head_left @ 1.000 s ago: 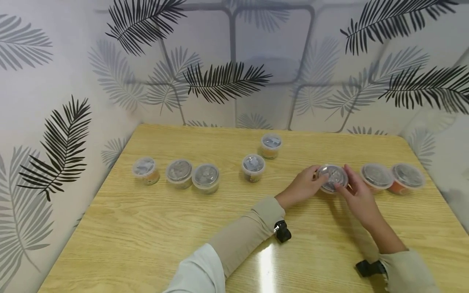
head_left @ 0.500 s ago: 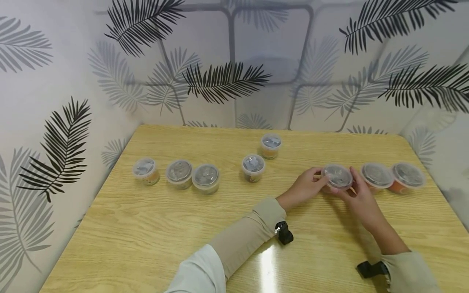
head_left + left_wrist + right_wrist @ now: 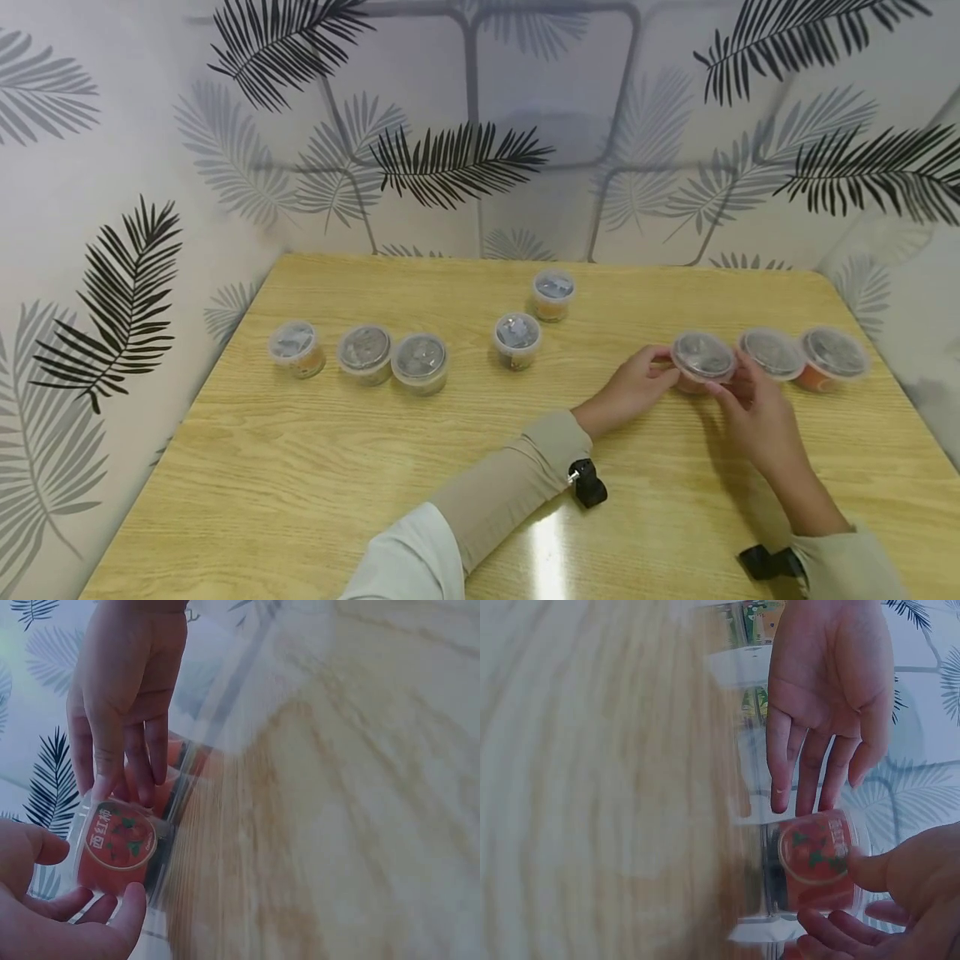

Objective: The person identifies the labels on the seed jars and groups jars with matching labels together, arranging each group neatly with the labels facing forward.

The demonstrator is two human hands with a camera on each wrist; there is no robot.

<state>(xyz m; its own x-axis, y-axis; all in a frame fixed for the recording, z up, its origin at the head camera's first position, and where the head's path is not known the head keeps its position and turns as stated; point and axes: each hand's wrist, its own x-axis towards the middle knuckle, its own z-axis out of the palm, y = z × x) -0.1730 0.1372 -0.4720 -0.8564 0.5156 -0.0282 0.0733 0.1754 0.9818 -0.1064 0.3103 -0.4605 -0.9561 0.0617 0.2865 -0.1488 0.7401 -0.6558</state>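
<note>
Held cup: lidded tomato sauce cup [image 3: 701,360], near the tabletop's [image 3: 375,450] right edge, just beside two more lidded cups [image 3: 802,357].
Left hand [image 3: 630,390]: fingers curled on the cup's left side.
Right hand [image 3: 757,408]: fingers pinching its right side.

Cup [image 3: 701,363]: red label, green leaves. Table [image 3: 315,467]: light wood grain. Walls [image 3: 112,208]: black-grey fern print.

We see bare table [image 3: 315,467] across the lower left of the head view, wide enough for any reach. At right, two lidded tubs [image 3: 802,358] crowd just beside the held tub [image 3: 701,360]; the wall [image 3: 900,275] closes in behind them.
</note>
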